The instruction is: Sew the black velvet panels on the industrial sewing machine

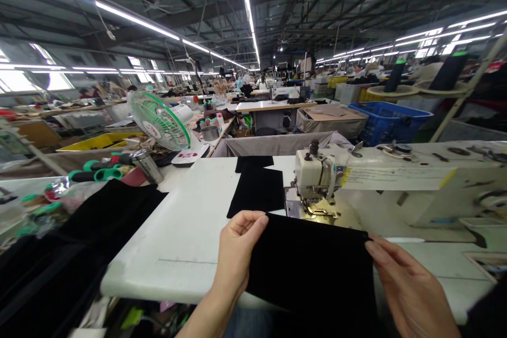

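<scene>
I hold a piece of black fabric (pixel 312 264) up over the front edge of a white sewing table (pixel 190 232). My left hand (pixel 237 253) pinches its upper left corner, thumb on top. My right hand (pixel 404 285) grips its upper right edge, fingers closed on the cloth. Just behind the fabric stands a cream sewing machine (pixel 396 179), its needle head (pixel 317 179) and presser foot over a metal plate. Two more black fabric pieces (pixel 257 185) lie flat on the table left of the needle.
A pile of black cloth (pixel 79 243) drapes over the table's left side. A green-rimmed fan (pixel 158 121), a metal flask (pixel 147 166) and green-handled tools (pixel 99 169) sit at back left. A blue crate (pixel 388 121) and further workstations with people fill the hall.
</scene>
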### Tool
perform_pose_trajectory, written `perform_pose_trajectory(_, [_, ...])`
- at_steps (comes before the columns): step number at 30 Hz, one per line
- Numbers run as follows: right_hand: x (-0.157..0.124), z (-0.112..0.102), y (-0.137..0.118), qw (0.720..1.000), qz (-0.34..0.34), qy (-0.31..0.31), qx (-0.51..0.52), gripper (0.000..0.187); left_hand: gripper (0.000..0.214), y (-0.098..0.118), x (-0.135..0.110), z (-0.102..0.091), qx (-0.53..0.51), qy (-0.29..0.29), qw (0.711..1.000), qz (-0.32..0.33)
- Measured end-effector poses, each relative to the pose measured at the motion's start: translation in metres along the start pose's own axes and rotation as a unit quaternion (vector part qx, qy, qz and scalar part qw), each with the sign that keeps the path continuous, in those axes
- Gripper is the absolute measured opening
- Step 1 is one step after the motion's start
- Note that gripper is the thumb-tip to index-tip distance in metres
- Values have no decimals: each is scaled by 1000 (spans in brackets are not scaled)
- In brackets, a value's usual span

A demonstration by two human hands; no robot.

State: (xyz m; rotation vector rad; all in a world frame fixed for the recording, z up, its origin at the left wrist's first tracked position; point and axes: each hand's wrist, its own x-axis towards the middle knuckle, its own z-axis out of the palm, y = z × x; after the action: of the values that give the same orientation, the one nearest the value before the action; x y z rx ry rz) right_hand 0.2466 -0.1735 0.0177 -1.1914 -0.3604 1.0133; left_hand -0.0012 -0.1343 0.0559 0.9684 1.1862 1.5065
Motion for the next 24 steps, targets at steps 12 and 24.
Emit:
perform_pose_trajectory(12, [-2,10,-5,987,-123,-86,-58,29,41,12,7,-3,-18,93,995,-38])
perform_pose_trajectory(24, [-11,10,-9,972,-96,-197,-83,24,39,45,20,-12,99,27,994,39])
